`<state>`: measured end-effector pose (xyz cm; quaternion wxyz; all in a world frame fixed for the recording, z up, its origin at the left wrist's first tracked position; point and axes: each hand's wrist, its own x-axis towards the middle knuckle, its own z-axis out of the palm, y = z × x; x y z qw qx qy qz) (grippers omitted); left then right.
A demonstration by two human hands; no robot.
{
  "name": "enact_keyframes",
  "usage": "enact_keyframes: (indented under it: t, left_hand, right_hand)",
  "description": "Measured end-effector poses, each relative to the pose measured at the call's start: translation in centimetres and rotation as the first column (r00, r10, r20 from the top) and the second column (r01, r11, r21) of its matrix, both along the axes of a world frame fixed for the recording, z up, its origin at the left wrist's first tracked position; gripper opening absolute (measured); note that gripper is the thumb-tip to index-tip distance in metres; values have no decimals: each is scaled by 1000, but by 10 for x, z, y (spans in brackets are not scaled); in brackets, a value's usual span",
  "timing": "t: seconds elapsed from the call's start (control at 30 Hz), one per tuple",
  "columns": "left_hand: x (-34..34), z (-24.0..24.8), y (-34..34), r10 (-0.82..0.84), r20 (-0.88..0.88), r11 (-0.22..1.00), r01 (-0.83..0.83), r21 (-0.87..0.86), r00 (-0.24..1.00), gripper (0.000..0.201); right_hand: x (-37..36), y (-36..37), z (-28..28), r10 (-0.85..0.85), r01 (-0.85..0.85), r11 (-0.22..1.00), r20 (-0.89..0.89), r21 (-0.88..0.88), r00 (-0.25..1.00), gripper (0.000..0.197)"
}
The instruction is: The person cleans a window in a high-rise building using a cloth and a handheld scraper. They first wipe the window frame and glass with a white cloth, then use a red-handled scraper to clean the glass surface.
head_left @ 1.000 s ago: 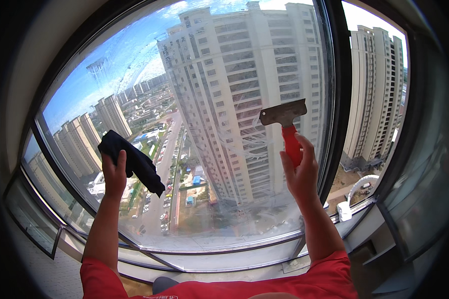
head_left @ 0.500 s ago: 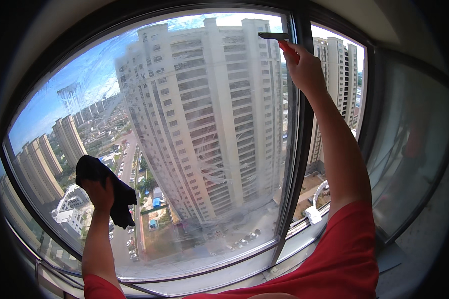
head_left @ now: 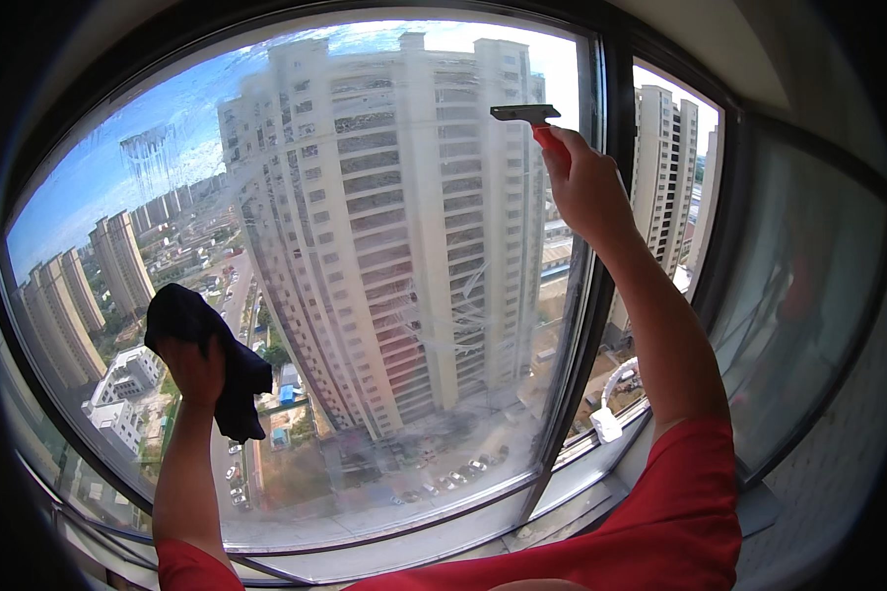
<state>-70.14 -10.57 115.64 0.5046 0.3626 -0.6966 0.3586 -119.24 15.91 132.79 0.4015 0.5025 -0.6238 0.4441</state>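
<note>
- The right hand (head_left: 588, 187) is raised toward the upper right of the glass, its fingers wrapped around the red handle of a wide, flat scraper with a dark blade (head_left: 535, 118).
- The scraper sits in front of the large, streaked glass pane (head_left: 365, 305), near the dark upright window frame (head_left: 616, 84); its blade lies nearly level, and whether its edge touches the glass cannot be told.
- It looks light and stiff. The red handle seems the sound place to take hold, keeping the fingers behind the blade, whose edge may be thin.
- The left hand (head_left: 192, 369), lower and to the left, grasps a bunched, dark navy cloth (head_left: 237, 389), with part of it hanging free beside the wrist; some fingertips are hidden.
- The cloth should be soft, limp and light, easily gripped anywhere in its folds.
- The pane carries whitish smears and drip marks; it is probably slippery where wet, and rigid but breakable under a hard knock.
- A white device with a curved white band (head_left: 606, 426) rests by the sill, well apart from both hands.
</note>
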Motion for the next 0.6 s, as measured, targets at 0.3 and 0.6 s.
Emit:
enact_keyframes:
  t: [0.3,0.6]
  left_hand:
    - [-31,-6,-6,-43,24,989,46,-140,999,50]
    - [-27,0,-1,-46,38,983,52,-175,998,50]
  right_hand:
    - [-11,-5,62,12,-15,996,-34,-92,999,34]
    - [11,-25,57,-43,18,993,-212,-117,976,34]
